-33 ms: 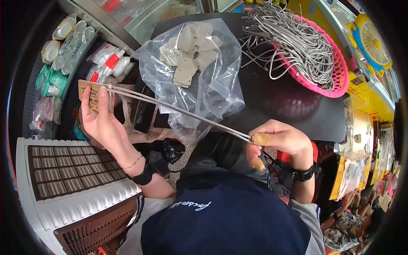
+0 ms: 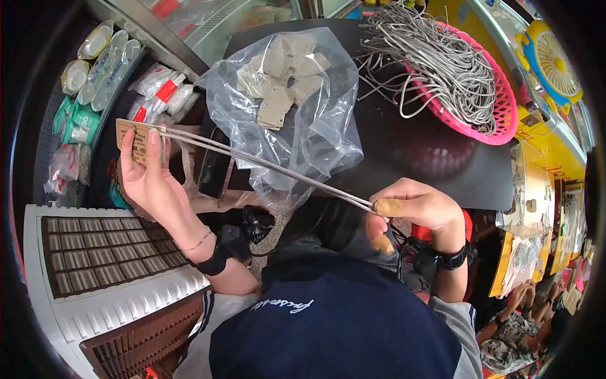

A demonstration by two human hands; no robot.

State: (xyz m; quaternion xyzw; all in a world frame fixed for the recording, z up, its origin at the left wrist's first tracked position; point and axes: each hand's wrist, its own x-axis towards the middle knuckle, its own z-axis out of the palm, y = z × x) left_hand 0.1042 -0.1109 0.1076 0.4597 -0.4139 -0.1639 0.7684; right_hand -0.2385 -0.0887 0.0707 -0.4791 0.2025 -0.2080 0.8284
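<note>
Near black tabletop [image 2: 464,180], left hand [image 2: 154,189] and right hand [image 2: 420,205] hold grey cord [image 2: 278,169].

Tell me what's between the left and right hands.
In the head view, two grey cord strands run straight between the left hand and the right hand, passing in front of the clear plastic bag.

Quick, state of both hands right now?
Left hand: closed, holding a rectangular beige card.
Right hand: closed, pinching the doubled thin grey cord stretched from that card.
</note>
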